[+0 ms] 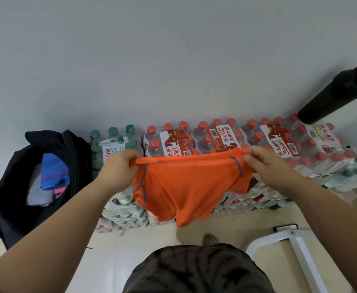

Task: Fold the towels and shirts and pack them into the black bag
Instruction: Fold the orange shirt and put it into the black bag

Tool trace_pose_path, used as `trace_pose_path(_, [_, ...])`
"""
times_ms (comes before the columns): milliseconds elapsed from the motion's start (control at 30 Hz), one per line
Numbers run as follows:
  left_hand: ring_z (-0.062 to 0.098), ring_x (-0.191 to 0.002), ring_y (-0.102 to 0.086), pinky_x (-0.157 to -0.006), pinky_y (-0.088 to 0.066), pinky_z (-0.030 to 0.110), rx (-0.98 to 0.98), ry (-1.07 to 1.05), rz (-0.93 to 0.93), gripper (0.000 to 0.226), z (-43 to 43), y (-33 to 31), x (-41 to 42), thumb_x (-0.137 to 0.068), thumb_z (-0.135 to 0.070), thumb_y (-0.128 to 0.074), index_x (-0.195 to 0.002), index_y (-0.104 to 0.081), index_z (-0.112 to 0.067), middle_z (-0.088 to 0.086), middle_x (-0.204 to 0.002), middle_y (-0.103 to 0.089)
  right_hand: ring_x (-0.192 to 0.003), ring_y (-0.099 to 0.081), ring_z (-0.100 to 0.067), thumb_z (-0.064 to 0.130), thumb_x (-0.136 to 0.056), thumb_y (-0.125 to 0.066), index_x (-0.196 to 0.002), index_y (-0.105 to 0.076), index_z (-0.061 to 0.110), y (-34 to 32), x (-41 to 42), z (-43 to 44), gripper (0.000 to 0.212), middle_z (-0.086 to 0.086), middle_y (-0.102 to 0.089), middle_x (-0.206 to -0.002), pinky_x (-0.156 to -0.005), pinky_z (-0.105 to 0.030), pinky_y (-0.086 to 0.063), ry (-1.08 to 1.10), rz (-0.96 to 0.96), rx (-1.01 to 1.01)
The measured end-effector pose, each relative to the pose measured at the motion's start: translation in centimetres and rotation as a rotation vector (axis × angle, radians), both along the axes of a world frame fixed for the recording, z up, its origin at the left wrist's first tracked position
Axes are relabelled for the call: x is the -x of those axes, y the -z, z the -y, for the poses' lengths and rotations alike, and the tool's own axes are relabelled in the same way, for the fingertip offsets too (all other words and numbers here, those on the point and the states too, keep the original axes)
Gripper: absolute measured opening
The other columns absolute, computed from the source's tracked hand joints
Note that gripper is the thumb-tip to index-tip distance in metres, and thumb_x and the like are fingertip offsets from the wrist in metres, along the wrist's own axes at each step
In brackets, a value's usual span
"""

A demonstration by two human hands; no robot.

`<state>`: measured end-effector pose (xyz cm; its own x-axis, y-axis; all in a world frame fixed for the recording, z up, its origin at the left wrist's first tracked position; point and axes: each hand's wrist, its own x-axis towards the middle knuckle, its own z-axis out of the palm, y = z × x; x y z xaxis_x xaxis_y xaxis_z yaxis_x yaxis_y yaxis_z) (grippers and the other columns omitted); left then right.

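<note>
An orange shirt (184,187) with blue seam trim hangs in the air in front of me, stretched level between both hands. My left hand (118,170) grips its left top corner and my right hand (264,163) pinches its right top corner. The shirt dangles over stacked packs of bottled water. The black bag (10,187) stands open at the left, with a folded blue cloth (54,174) and a pale folded cloth (38,193) inside it.
Shrink-wrapped packs of water bottles (226,138) with red and green caps are piled along the white wall. A black bottle with an orange cap (334,96) stands at the right. A white metal frame (296,246) stands on the pale floor at lower right.
</note>
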<state>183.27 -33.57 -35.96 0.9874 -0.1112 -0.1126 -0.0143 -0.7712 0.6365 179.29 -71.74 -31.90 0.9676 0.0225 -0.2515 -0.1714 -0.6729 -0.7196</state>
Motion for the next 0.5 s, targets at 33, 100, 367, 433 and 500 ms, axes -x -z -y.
trace_pose_path(33, [0.018, -0.059, -0.056, -0.053, -0.041, 0.026, 0.100, -0.074, -0.026, 0.028, 0.2, 0.1, 0.0, -0.088, -0.004, -0.056, -0.075, -0.062, -0.027, 0.000, -0.068, -0.065, -0.082, -0.060, -0.026, 0.032, -0.105, -0.046, -0.088, -0.059, 0.023, 0.0, -0.1, -0.3, 0.024, -0.010, -0.063, -0.090, -0.076, -0.042, -0.053, 0.036, 0.019, -0.036])
trace_pose_path(100, [0.014, -0.054, -0.050, -0.049, -0.039, 0.025, 0.379, -0.227, -0.116, 0.019, 1.1, 0.1, 0.2, -0.094, -0.007, -0.053, -0.084, -0.063, -0.020, 0.006, -0.070, -0.065, -0.084, -0.062, -0.018, 0.033, -0.106, -0.043, -0.095, -0.061, 0.027, 0.1, -0.3, -0.9, 0.022, -0.002, -0.065, -0.094, -0.073, -0.035, -0.053, 0.114, 0.045, -0.099])
trace_pose_path(367, [0.015, -0.071, -0.052, -0.060, -0.037, 0.030, 0.277, -0.111, -0.088, 0.014, 2.0, -0.1, -0.3, -0.103, -0.025, -0.045, -0.094, -0.056, -0.027, -0.004, -0.081, -0.059, -0.064, -0.056, -0.010, 0.044, -0.091, -0.067, -0.078, -0.065, 0.022, -0.1, -0.7, -0.8, 0.026, 0.002, -0.059, -0.070, -0.062, -0.033, -0.045, 0.019, 0.115, 0.148])
trace_pose_path(433, [0.014, -0.076, -0.055, -0.063, -0.037, 0.031, 0.062, 0.063, -0.024, 0.014, 1.2, 0.1, -0.6, -0.103, -0.034, -0.046, -0.093, -0.053, -0.027, -0.007, -0.080, -0.059, -0.070, -0.065, -0.014, 0.047, -0.074, -0.082, -0.084, -0.073, 0.021, -1.1, -0.7, 0.1, 0.029, -0.001, -0.069, -0.078, -0.063, -0.032, -0.055, -0.029, -0.033, 0.098])
trace_pose_path(500, [0.016, -0.070, -0.056, -0.061, -0.039, 0.033, -0.109, 0.183, 0.026, 0.040, 0.4, 0.2, -0.7, -0.098, -0.056, -0.042, -0.081, -0.054, -0.022, -0.006, -0.071, -0.058, -0.077, -0.071, -0.014, 0.038, -0.069, -0.088, -0.093, -0.077, 0.022, -1.8, -0.7, 1.3, 0.031, 0.002, -0.075, -0.087, -0.063, -0.026, -0.057, -0.071, -0.204, 0.014])
